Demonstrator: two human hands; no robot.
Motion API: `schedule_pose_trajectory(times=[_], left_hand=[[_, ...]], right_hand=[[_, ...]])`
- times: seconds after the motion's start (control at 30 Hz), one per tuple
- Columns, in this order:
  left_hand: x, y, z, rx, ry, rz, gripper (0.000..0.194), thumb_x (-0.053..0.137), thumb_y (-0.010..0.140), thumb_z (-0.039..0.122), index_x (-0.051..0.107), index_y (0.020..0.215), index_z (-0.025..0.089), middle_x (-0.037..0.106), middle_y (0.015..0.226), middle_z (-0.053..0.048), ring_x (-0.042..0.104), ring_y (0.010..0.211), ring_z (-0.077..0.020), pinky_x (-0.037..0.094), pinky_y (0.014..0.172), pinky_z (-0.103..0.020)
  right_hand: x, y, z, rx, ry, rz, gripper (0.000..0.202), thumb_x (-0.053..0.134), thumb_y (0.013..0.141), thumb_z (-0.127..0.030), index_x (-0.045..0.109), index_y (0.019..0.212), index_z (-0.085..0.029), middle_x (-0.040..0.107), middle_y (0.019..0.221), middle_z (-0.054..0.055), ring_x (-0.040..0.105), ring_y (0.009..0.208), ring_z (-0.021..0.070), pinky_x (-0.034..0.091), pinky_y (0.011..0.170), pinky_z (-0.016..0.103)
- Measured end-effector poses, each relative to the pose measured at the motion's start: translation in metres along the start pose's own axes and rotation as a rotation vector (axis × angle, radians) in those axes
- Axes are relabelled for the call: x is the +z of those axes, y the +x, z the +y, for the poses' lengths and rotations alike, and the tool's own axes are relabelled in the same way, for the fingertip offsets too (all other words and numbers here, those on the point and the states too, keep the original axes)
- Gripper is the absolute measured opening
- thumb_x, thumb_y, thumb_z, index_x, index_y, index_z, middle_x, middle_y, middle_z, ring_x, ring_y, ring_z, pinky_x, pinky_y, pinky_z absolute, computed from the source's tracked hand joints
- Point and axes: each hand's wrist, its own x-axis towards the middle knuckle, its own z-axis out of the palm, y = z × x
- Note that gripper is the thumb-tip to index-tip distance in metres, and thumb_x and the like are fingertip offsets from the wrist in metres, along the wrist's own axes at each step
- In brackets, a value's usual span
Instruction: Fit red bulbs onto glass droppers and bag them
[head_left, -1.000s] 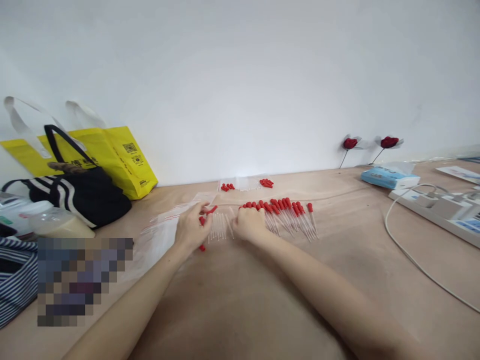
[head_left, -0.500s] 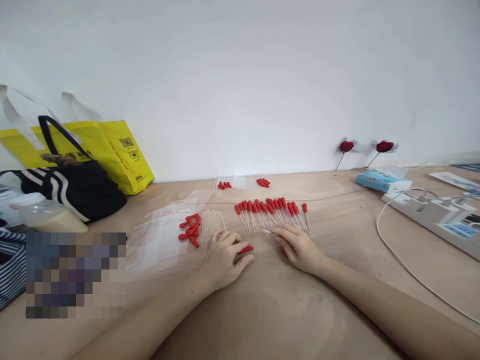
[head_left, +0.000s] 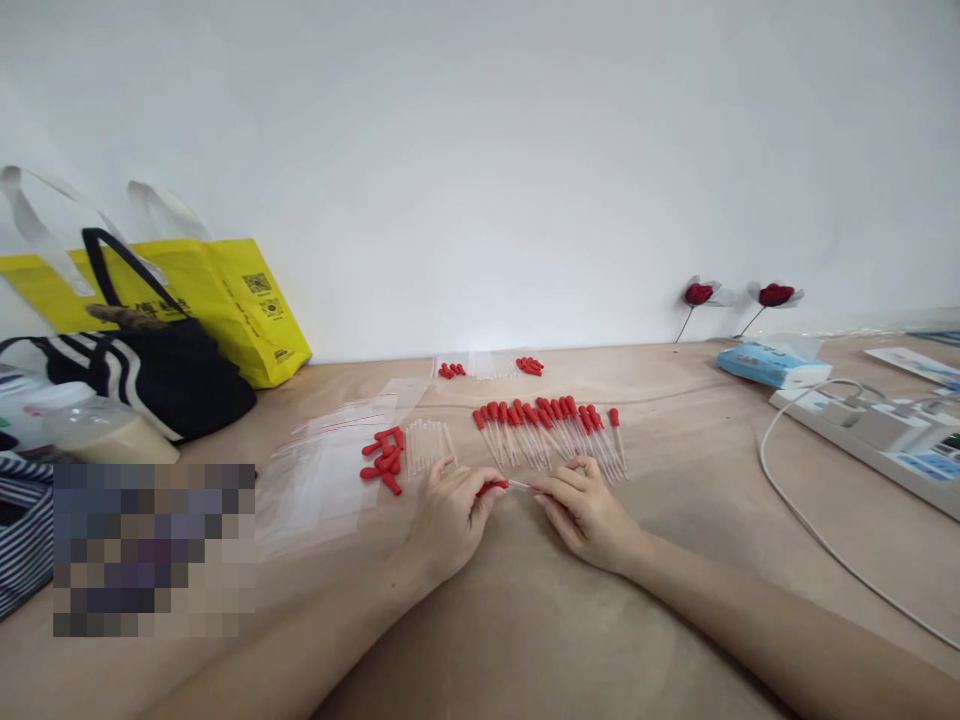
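Observation:
Between thumb and fingers, my left hand (head_left: 454,515) pinches a red rubber bulb (head_left: 493,487). My right hand (head_left: 589,510) is closed on a thin clear tube (head_left: 519,485), whose end meets the bulb's open end; whether it is inside cannot be made out. Beyond my hands lies a row of tubes with red bulbs on them (head_left: 551,430). Loose red bulbs (head_left: 386,460) and bare clear tubes (head_left: 429,443) lie beyond and left of my left hand. Clear plastic bags (head_left: 330,475) are spread further left.
At the wall lies a clear bag (head_left: 487,363) with more bulbs and tubes. Yellow (head_left: 262,310) and black (head_left: 202,380) bags and a bottle (head_left: 112,430) stand left. Right are a tissue pack (head_left: 772,366), a power strip (head_left: 922,460) with a cable and two red flowers (head_left: 699,294).
My left fingers have closed on the red bulb. My right hand has brought the clear tube leftward to the bulb, so the two hands are nearer each other.

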Motion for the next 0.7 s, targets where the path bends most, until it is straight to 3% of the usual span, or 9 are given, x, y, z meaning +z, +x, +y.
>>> schedule_pose_trajectory(times=[0.3, 0.53, 0.7], left_hand=[[0.0015, -0.0027, -0.0004, 0.003, -0.059, 0.037, 0.019, 0.038, 0.087, 0.025, 0.057, 0.084, 0.021, 0.066, 0.074, 0.001, 0.059, 0.07, -0.0138, 0.027, 0.09, -0.04], [0.0005, -0.0066, 0.002, 0.185, 0.006, 0.013, 0.018, 0.039, 0.085, 0.019, 0.057, 0.082, 0.02, 0.065, 0.072, 0.001, 0.058, 0.068, -0.0126, 0.024, 0.093, -0.04], [0.0011, -0.0063, 0.0035, 0.223, 0.049, 0.023, 0.02, 0.037, 0.086, 0.019, 0.056, 0.081, 0.019, 0.065, 0.072, 0.001, 0.058, 0.066, -0.0127, 0.026, 0.093, -0.039]], right_hand=[[0.0003, 0.004, -0.0084, -0.066, -0.001, -0.007, 0.023, 0.038, 0.084, -0.015, 0.058, 0.095, -0.015, 0.057, 0.069, 0.003, 0.045, 0.063, 0.013, 0.029, 0.069, 0.03], [-0.006, 0.0073, -0.0042, -0.175, -0.157, -0.027, 0.029, 0.035, 0.074, -0.004, 0.059, 0.086, -0.015, 0.054, 0.064, 0.001, 0.042, 0.056, 0.0115, 0.023, 0.063, 0.03], [-0.0028, 0.008, -0.0064, -0.123, -0.171, -0.034, 0.023, 0.037, 0.076, -0.008, 0.059, 0.08, -0.016, 0.055, 0.068, 0.002, 0.041, 0.057, 0.0118, 0.021, 0.062, 0.03]])
